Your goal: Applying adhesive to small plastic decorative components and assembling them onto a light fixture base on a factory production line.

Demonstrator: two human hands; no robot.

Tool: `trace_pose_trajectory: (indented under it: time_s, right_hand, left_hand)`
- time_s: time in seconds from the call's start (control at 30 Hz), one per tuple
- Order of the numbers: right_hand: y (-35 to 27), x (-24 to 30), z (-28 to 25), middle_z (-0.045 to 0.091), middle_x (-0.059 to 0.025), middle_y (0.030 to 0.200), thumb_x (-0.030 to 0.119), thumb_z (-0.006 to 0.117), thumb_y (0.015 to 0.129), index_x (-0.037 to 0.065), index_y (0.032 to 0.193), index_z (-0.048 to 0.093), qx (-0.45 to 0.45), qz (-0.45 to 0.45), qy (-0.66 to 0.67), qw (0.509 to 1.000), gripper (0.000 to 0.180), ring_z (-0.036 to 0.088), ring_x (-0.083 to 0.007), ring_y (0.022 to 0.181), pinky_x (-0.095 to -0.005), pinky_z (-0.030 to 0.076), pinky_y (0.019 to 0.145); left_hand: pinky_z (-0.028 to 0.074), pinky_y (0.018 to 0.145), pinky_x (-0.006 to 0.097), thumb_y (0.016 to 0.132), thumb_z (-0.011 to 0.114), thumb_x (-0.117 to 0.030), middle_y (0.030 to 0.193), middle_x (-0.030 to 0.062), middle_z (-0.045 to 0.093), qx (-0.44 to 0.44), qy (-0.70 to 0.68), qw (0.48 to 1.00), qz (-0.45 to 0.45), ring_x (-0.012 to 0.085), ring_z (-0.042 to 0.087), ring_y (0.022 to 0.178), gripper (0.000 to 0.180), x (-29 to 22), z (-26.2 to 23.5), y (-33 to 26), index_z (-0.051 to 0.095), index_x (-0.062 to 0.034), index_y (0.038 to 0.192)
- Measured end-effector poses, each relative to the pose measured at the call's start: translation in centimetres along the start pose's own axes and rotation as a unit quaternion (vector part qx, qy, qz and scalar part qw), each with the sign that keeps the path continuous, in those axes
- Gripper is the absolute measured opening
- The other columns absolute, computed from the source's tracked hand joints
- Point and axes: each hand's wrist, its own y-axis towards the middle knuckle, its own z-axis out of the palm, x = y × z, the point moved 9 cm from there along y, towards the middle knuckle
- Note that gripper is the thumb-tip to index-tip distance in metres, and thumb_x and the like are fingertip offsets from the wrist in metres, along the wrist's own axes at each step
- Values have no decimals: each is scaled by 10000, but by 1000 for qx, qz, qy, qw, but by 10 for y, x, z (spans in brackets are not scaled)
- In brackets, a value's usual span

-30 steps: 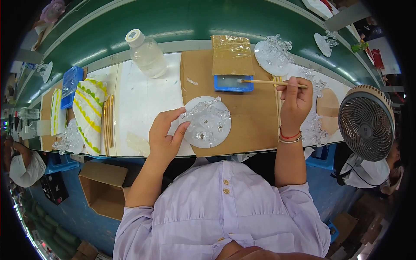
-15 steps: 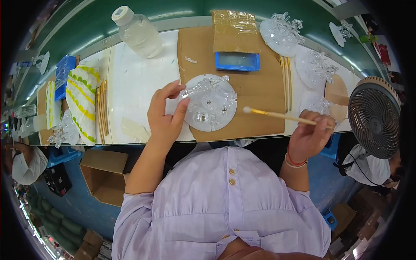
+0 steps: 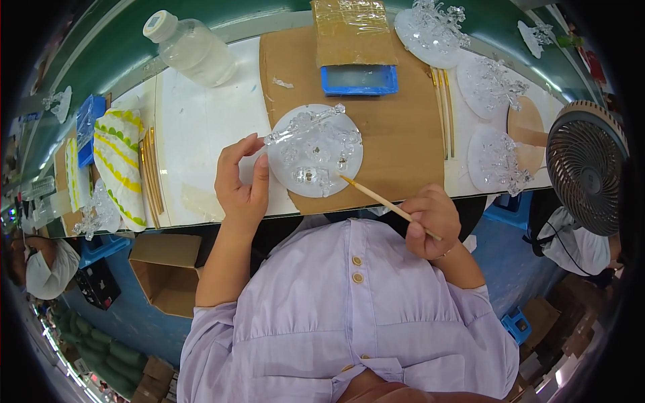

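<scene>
A round white disc (image 3: 285,180) lies on brown cardboard, with clear, shiny branching pieces (image 3: 316,144) standing on it. At the disc's left edge is my left hand (image 3: 240,180), its thumb and index finger curved and apart. The index fingertip is by the end of a clear piece; whether it touches cannot be made out. My right hand (image 3: 432,220) grips a slim wooden paintbrush (image 3: 383,201) near its back end. The brush points left and away from me, and its tip is at the disc's lower right part, hidden among the clear pieces.
Behind the disc stands a blue tray (image 3: 359,79) under a taped cardboard piece (image 3: 354,30). A clear bottle (image 3: 195,54) is at the back left. More discs with clear pieces (image 3: 496,158), spare brushes (image 3: 443,111) and a fan (image 3: 586,171) sit right; a patterned cloth (image 3: 121,164) lies left.
My right hand has swung left and nearer to me, bringing the brush tip from beside the disc onto it. My left fingers have drawn back from over the disc to its edge.
</scene>
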Motion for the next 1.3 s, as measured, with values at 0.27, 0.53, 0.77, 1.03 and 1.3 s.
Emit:
trace_pose_trajectory:
  time_s: [0.27, 0.53, 0.77, 1.03, 1.3]
  right_hand:
    - [-6, 30, 33, 638, -142, 818, 144, 623, 871, 48, 822, 462, 83, -212, -93, 969, 194, 551, -215, 611, -349, 443, 542]
    - [6, 54, 53, 622, -147, 821, 154, 654, 860, 55, 848, 433, 94, -311, -143, 935, 242, 512, -192, 606, -295, 410, 525]
    - [29, 64, 67, 614, -144, 823, 101, 688, 772, 33, 876, 461, 161, -273, -177, 932, 258, 514, -197, 613, -313, 418, 564]
    - [53, 49, 58, 600, -162, 849, 0, 648, 711, 18, 897, 479, 170, -193, -158, 953, 251, 524, -238, 611, -351, 418, 560]
    - [64, 31, 48, 605, -151, 835, -23, 587, 807, 30, 964, 470, 178, -91, -50, 979, 202, 517, -261, 586, -376, 420, 559]
  left_hand:
    - [486, 824, 305, 879, 631, -29, 995, 116, 655, -16, 12, 1000, 9, 204, 616, 899, 279, 1, -1, 0, 589, -14, 1155]
    - [489, 818, 320, 841, 656, -8, 1005, 139, 652, 12, 7, 997, 77, 253, 621, 894, 314, -16, 3, 4, 597, -4, 1150]
    - [492, 860, 356, 791, 748, -97, 1071, 157, 650, 6, 37, 995, 90, 294, 623, 982, 490, -19, 3, 1, 540, -24, 1229]
    - [489, 885, 360, 747, 794, -108, 1093, 121, 652, 39, 1, 999, 13, 271, 624, 1026, 585, -4, 14, -2, 491, -31, 1242]
    - [499, 830, 354, 693, 789, -58, 1014, 52, 676, 27, 73, 990, 114, 258, 624, 966, 380, -24, 10, 8, 640, -73, 1042]
